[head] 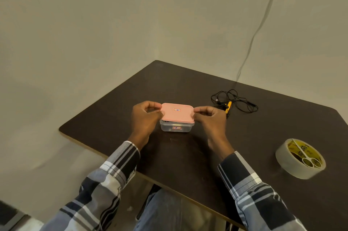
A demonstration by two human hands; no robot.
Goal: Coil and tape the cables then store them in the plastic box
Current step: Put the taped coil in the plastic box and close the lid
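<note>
Left hand (146, 117) and right hand (209, 117) pinch the pink lid (178, 113) at opposite ends, atop the plastic box (177, 127); each grip is closed on the lid's rim.

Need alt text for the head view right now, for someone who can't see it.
Both hands, left and right, pinch the pink lid at its ends on the clear plastic box on a dark table. A loose black cable lies behind right; a tape roll sits near right.

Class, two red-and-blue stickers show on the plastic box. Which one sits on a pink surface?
The sticker on the pink lid, between the two hands. The other sticker is on the clear box wall below it.
</note>
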